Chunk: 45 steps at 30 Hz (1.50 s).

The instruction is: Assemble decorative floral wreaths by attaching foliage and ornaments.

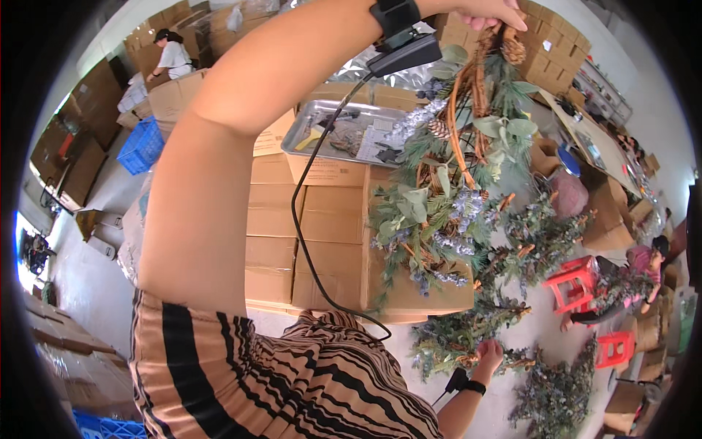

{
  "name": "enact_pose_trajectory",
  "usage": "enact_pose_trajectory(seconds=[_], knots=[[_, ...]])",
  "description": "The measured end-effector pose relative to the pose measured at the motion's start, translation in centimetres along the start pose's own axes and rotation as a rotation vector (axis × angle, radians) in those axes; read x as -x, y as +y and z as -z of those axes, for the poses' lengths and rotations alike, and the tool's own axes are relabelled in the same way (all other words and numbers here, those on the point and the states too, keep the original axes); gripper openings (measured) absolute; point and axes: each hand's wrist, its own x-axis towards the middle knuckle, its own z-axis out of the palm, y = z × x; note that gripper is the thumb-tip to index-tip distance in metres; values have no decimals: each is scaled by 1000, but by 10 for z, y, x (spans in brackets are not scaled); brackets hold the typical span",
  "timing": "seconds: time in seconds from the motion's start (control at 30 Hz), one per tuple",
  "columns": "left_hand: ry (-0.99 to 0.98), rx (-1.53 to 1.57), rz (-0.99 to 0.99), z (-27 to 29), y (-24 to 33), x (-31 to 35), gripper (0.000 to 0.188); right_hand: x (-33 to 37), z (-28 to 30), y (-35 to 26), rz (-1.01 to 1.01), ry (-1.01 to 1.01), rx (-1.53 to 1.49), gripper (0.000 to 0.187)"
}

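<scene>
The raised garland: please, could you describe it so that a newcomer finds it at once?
Start at the brown cartons with a metal tray on top. Right of the tray hangs the garland. Unlike the lower green bunches, it is held high by the left hand.

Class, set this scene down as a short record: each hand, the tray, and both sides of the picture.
Left hand: raised, holding a greenery spray with pine cones
Right hand: low, at other greenery; its grip is unclear
Tray: metal, on cardboard boxes, white sheet inside
Left side: blue crate
Right side: red stools, a person near them
</scene>
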Motion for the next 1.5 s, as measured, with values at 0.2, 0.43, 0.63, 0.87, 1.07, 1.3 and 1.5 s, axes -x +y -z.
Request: enact_pose_trajectory(seconds=[0.2,0.43,0.63,0.87,1.07,1.3,1.5], knots=[[17,-219,27,-6,6,-7,28,13,-60,-89,112,93,270,17],[181,-390,-42,-22,11,-56,41,17,-63,-204,402,102,432,16],[377,-279,6,-54,16,-35,32,57,-70,-268,668,125,539,17],[510,-142,69,-81,23,-12,29,92,-84,-244,585,31,444,12],[538,-189,97,-92,35,-19,24,67,-68,-224,537,-80,446,17],[559,-180,112,-88,44,12,28,44,-71,-189,413,-201,354,14],[599,-178,90,-81,50,43,39,54,-64,-173,369,-227,323,14]])
